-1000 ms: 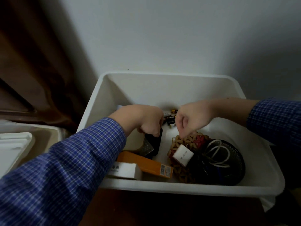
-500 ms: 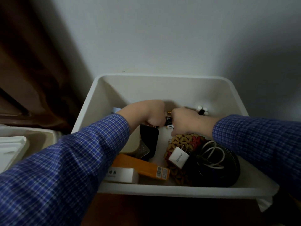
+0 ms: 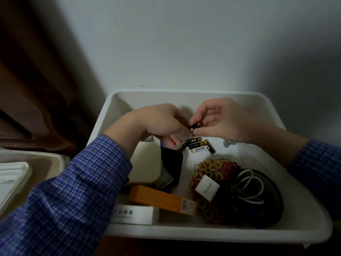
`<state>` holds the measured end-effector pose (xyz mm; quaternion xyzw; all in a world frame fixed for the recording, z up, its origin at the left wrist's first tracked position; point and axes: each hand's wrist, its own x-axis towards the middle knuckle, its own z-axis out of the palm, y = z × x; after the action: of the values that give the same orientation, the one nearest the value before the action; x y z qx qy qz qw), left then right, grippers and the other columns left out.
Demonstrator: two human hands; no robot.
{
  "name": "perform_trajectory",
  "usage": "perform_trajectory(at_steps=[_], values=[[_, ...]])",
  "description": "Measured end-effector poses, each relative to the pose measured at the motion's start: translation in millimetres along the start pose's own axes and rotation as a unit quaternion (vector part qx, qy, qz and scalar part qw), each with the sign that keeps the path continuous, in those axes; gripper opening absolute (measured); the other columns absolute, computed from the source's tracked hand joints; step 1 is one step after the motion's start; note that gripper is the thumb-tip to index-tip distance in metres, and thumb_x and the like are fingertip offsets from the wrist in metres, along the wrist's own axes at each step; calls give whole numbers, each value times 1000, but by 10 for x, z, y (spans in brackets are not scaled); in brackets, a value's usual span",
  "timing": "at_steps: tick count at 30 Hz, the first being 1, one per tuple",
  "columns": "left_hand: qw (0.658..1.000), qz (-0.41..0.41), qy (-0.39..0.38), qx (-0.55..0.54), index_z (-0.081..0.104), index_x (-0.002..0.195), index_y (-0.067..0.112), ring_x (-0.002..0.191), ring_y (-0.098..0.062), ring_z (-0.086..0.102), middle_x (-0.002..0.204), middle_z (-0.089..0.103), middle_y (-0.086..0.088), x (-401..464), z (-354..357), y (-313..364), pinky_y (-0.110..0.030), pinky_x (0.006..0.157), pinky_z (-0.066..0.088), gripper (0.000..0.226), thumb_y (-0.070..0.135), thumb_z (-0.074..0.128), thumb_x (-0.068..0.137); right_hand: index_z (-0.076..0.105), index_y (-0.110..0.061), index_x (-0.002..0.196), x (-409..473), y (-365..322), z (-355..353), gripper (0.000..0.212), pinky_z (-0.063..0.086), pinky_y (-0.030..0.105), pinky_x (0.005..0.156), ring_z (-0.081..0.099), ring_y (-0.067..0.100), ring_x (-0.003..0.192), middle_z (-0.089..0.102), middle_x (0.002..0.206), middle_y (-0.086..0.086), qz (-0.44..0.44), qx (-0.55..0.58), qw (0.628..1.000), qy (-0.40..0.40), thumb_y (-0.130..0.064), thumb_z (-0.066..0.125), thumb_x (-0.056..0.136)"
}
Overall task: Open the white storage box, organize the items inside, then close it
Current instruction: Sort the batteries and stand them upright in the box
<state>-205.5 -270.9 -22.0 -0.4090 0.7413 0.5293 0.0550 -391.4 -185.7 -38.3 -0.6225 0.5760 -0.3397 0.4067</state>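
Note:
The white storage box (image 3: 184, 95) stands open against the wall. Both my hands are inside it near the back. My right hand (image 3: 219, 119) pinches a small dark battery (image 3: 195, 125) between thumb and fingers. My left hand (image 3: 162, 122) meets it from the left, fingers curled at the same small item and a pale flat piece under it; what it grips is partly hidden. Several loose batteries (image 3: 198, 145) lie on the box floor just below my hands.
In the box lie a cream case (image 3: 145, 161), a black pouch (image 3: 173, 163), an orange carton (image 3: 162, 198), a white carton (image 3: 136, 215), a woven beaded mat (image 3: 214, 169), a white charger (image 3: 207, 187) and a black mesh bowl (image 3: 265, 200) with white cable. A white lid (image 3: 11, 180) lies left.
Both hands rose from the batteries at the box floor toward the back wall. My right hand turned palm-up and now holds a battery between the two hands.

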Motion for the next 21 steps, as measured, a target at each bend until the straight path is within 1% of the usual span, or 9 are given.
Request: perform_trajectory(at_steps=[3,5,7,9,11,14,16,18,21], values=[[991,18,1,-133,69,104,5,62,-11,67,88,75,-10,-3,-23,-4,-22,60,60,10,10,64,97,67,-1,92,-1,-30,-10,22,47,11,46,65,10,51,75,80,24,13,33,998,45,0,84,78],[979,30,51,-193,72,92,7,53,-9,58,72,68,-6,22,-48,-4,-18,50,53,6,9,67,94,67,-1,90,-4,-43,0,22,40,9,39,57,3,40,73,77,25,18,32,995,94,-3,85,78],[965,54,105,-235,74,78,12,48,-10,49,61,59,-2,53,-62,-2,-17,44,45,13,8,71,90,69,-2,88,2,-50,-5,18,36,5,35,57,-1,36,75,76,20,24,50,992,111,-5,85,78],[951,73,145,-262,75,78,12,50,-10,48,60,57,-2,64,-53,5,-18,44,44,12,8,73,89,71,-8,89,18,-18,-14,16,40,6,37,67,4,48,77,72,10,50,8,997,61,-12,84,81],[941,83,173,-278,75,86,8,54,-11,51,66,59,-4,67,-35,19,-19,48,47,5,9,72,90,71,-15,91,45,120,1,12,48,16,41,73,13,59,77,70,2,114,-113,987,-18,-19,81,85],[935,95,174,-294,69,91,9,65,-15,62,78,66,-10,80,-15,32,-22,58,56,9,13,64,97,69,-14,86,97,365,119,4,56,30,59,72,25,70,75,73,4,153,-359,917,-82,-17,72,86],[928,101,146,-327,64,94,7,74,-22,71,86,72,-18,87,11,44,-27,65,61,11,14,59,101,64,-14,79,124,464,219,7,49,29,52,63,24,65,65,71,4,122,-474,869,-71,-16,68,84],[922,105,132,-350,63,100,5,75,-23,75,87,74,-19,84,35,52,-29,66,62,12,15,58,102,56,-17,78,152,502,285,11,31,24,43,48,16,55,50,66,-1,104,-543,831,-60,-15,67,82],[923,111,134,-344,68,106,7,63,-20,72,74,70,-11,78,52,52,-28,60,62,17,18,56,103,51,-20,83,175,570,335,18,32,25,46,45,14,57,45,68,-3,126,-568,810,-77,-16,68,81]])
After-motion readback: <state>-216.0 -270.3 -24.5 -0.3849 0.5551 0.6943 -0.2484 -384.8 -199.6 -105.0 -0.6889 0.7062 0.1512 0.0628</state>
